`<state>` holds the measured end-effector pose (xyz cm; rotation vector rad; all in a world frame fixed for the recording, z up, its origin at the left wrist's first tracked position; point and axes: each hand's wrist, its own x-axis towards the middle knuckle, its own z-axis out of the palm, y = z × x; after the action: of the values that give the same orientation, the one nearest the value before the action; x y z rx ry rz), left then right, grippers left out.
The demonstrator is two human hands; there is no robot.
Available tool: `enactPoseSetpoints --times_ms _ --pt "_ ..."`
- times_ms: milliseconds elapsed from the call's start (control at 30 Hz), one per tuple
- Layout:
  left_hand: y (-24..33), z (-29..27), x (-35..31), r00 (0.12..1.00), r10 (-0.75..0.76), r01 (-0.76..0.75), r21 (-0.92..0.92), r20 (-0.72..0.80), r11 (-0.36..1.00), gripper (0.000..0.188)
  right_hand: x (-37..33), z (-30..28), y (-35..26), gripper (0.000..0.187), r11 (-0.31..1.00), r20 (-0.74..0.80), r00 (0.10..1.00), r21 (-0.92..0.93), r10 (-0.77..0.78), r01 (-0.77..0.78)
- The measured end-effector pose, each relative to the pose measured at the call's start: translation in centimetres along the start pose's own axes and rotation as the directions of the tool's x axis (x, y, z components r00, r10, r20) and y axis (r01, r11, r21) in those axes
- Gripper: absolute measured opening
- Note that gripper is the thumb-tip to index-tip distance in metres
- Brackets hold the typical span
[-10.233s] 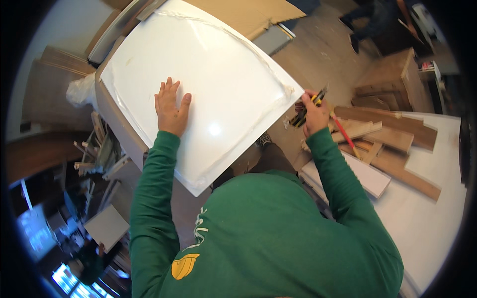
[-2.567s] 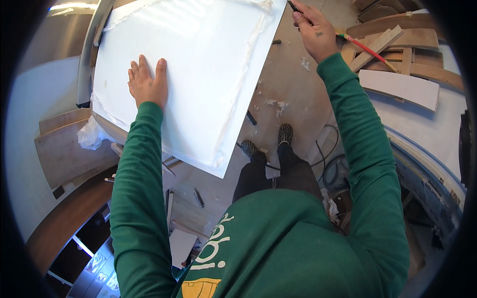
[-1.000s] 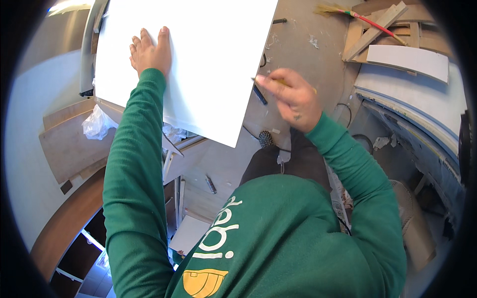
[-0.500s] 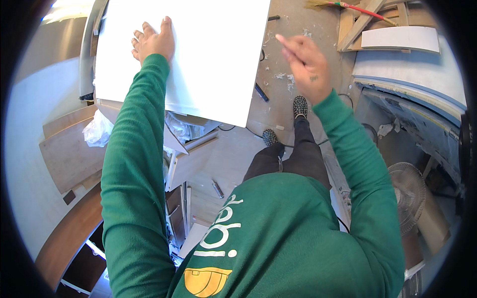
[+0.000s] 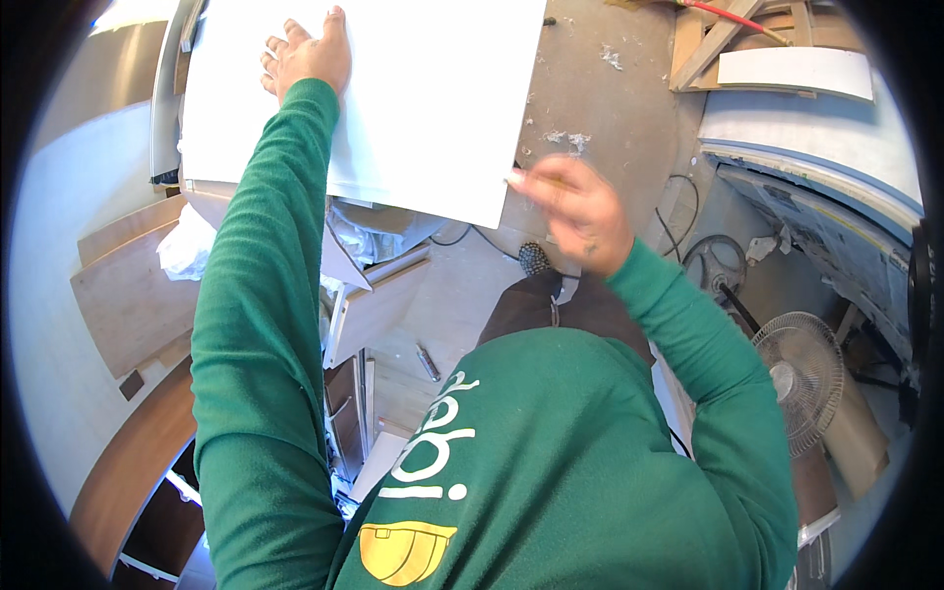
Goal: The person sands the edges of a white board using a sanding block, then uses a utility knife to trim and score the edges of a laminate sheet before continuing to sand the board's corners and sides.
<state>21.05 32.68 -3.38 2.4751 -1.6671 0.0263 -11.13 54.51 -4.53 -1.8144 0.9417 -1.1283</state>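
A large white panel (image 5: 433, 108) spans the top of the view, its near edge slanting down to a corner on the right. My left hand (image 5: 307, 57) lies on it with the fingers spread and pressed down. Beside the panel's right edge, close to that near corner, is my right hand (image 5: 580, 211), slightly blurred. Its thumb and fingers are drawn together in a pinch at the edge; anything between them is too small or blurred to make out.
Wood shavings (image 5: 568, 140) litter the floor past the panel. To the right stand a fan (image 5: 801, 379) and a wooden frame (image 5: 688, 44) with a red-handled broom (image 5: 737, 20). A white plastic bag (image 5: 187, 246) sits at left; boards (image 5: 388, 285) lean below the panel.
My right hand has come down and left, from beyond the panel's right edge to its near corner. My left hand stays flat on the panel; the whole view has shifted slightly.
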Motion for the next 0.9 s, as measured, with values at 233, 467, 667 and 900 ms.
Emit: enactPoseSetpoints --times_ms 233,467,667,900 --pt "0.3 -0.4 0.0 1.0 -0.005 0.005 -0.008 0.008 1.0 0.089 -4.0 0.6 -3.3 0.057 0.999 0.157 0.987 0.038 0.018 -0.024" --pt "0.7 -0.8 -0.7 1.0 -0.014 0.014 -0.022 0.01 1.0 0.089 4.5 -2.3 2.4 0.031 0.992 -0.248 0.96 -0.001 0.126 -0.13" --pt "1.0 -1.0 -0.9 1.0 -0.016 0.016 -0.029 0.019 0.999 0.088 8.6 -3.1 5.6 0.025 0.989 -0.37 0.92 -0.018 0.131 -0.148" --pt "1.5 -1.7 -1.2 0.998 -0.009 0.011 -0.028 0.058 1.0 0.088 5.8 -2.4 3.9 0.032 0.999 -0.189 0.981 -0.002 0.042 -0.043"
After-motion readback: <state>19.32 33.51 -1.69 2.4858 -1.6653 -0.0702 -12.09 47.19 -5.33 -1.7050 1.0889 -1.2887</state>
